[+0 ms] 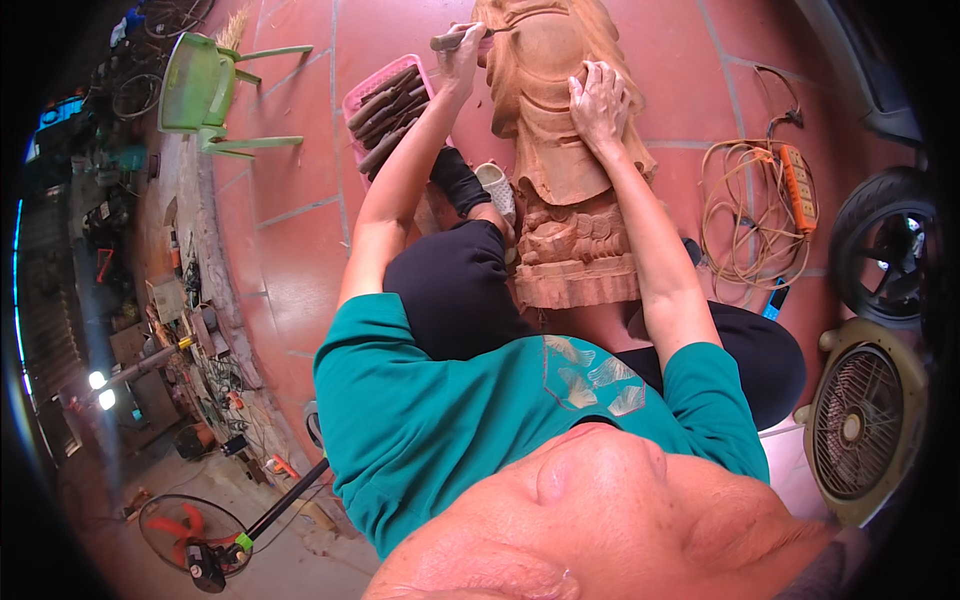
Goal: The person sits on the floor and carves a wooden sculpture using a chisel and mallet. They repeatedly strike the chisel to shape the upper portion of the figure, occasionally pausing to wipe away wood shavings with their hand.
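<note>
A large carved wooden figure (555,165) lies on the floor in front of me, its far end at the top edge of the view. My left hand (460,62) is wrapped round the wooden handle of a carving chisel (447,42). The chisel's thin blade points right, toward the carving's upper left part; whether its tip touches the wood is too small to tell. Flat on the carving's right side rests my right hand (600,105), fingers stretched out and holding nothing. A pink basket (350,100) full of dark-handled tools (388,112) stands beside my left forearm.
To the left are a green plastic chair (195,85) and a fan with red blades (185,525). On the right lie an orange power strip (797,188) and a coiled cable (735,215), near a wheel (885,245) and a box fan (858,425).
</note>
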Demonstrator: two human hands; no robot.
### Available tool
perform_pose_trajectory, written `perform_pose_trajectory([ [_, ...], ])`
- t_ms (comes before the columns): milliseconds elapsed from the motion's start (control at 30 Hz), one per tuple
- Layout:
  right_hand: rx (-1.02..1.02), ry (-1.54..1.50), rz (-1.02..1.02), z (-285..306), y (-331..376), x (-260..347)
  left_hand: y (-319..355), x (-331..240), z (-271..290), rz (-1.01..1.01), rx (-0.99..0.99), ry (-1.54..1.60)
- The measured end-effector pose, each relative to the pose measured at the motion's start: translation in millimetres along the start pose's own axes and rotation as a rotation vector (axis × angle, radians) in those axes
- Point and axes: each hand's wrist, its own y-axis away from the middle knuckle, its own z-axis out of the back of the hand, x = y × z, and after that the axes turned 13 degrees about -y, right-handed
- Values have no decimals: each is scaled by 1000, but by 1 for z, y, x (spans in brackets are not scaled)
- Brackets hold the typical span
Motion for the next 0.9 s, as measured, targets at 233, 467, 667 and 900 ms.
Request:
perform_pose_trajectory([
  [233, -7, 11, 1, 2, 0, -1, 37, 7, -5, -107, -23, -134],
  [467, -17, 3, 10, -1, 0, -3, 52, -18, 5, 13, 58, -119],
  [667, -4, -12, 5, -1, 0, 4, 23, -1, 3, -58, -25, -31],
  [900, -1, 14, -11, 2, 0, -1, 77, -15, -2, -158, 41, -327],
])
